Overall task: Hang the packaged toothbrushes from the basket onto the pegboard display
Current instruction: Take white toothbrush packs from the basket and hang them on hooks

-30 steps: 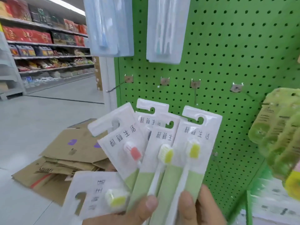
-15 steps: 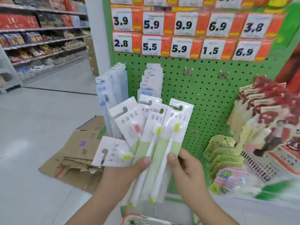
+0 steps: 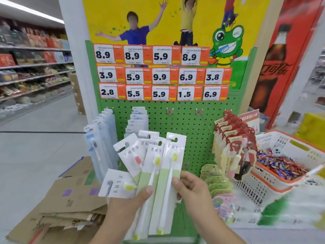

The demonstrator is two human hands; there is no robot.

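five packaged toothbrushes (image 3: 154, 175) sit fanned out in front of the green pegboard (image 3: 190, 125), their cut hang-slots mostly up, which looks like a way to keep each slot free so one pack can be peeled off at a time. the left hand (image 3: 130, 205) holds the fan low down, thumb pressed over the green lower part of the cards and the rest of the fingers hidden behind them. the right hand (image 3: 193, 189) pinches the rightmost pack (image 3: 171, 173) at its edge, thumb in front and fingers curled behind, probably to slide that one clear of the others. one pack (image 3: 117, 184) has slipped sideways at the left of the fan, its slot pointing left, so it will likely need turning before it can hang.

two bare hooks (image 3: 200, 117) stick out of the board just above the fan, between the pale blue packs (image 3: 103, 138) and white packs (image 3: 139, 120) on the left and the red carded items (image 3: 233, 138) on the right; either one seems the natural target. a row of price tags (image 3: 163, 93) runs across the top of the board. a white and orange basket (image 3: 284, 166) rests to the right, filled with small wrapped sweets rather than toothbrushes as far as can be seen. flattened cardboard (image 3: 58, 205) lies on the floor at lower left.
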